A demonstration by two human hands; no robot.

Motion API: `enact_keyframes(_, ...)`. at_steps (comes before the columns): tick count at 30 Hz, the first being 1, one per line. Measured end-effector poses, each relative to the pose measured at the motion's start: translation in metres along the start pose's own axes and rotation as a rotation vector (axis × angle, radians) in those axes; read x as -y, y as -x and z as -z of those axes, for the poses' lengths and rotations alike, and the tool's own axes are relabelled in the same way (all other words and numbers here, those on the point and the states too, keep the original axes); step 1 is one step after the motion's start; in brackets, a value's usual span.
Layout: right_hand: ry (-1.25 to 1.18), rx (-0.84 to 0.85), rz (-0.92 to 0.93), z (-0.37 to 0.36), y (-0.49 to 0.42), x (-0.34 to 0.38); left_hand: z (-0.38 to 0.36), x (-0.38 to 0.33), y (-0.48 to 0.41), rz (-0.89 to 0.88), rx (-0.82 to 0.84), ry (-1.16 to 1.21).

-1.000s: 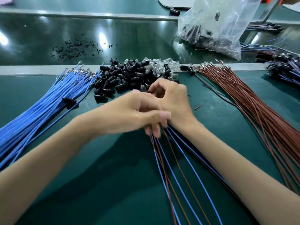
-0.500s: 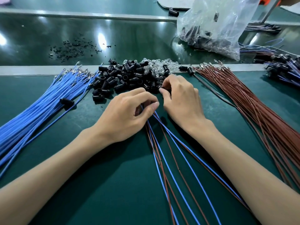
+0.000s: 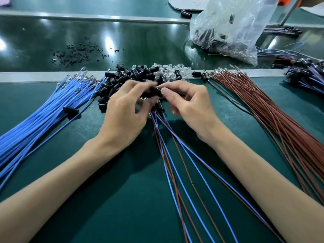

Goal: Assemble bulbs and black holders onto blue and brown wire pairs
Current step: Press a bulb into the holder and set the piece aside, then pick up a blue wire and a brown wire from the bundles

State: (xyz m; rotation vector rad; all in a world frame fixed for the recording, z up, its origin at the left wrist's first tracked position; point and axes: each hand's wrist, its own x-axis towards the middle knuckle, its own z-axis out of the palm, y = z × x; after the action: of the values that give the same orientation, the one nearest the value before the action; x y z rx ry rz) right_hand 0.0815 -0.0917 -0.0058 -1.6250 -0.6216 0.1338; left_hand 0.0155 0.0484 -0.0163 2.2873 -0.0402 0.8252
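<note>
Half a second ago the right hand was dipped into the holder pile while the left hand pinched the wire ends. Now both are lifted just above the bench and meet on one black holder. The right thumb and forefinger clamp one end, and the left fingertips close on the other. That suggests a holder has been picked and fitting begins. The wire pairs fan toward the viewer from beneath the hands.

Motion blurs the left fingertips, so their grip is uncertain. Whether a bulb sits in the holder, or any wire enters it, is hidden. I cannot tell if the left's curled lower fingers also trap the wire ends.
</note>
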Motion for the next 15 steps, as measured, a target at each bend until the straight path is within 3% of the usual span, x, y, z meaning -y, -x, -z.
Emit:
enact_keyframes(3,-0.063,0.018,-0.024,0.004,0.0,0.002,0.001,0.003,0.001,-0.059,-0.03,-0.03)
enact_keyframes(8,0.087,-0.016,-0.061,0.014,-0.002,-0.001,-0.002,0.0,0.005,-0.114,0.077,-0.04)
enact_keyframes(10,0.265,-0.067,-0.056,0.015,-0.004,-0.005,-0.003,-0.001,0.006,-0.161,0.103,-0.065)
enact_keyframes(13,0.697,-0.292,-0.01,0.039,-0.013,-0.005,-0.001,-0.002,0.006,-0.187,0.097,-0.093)
enact_keyframes(15,0.996,-0.372,-0.083,0.066,-0.012,-0.009,0.0,-0.003,0.008,-0.208,0.106,-0.133)
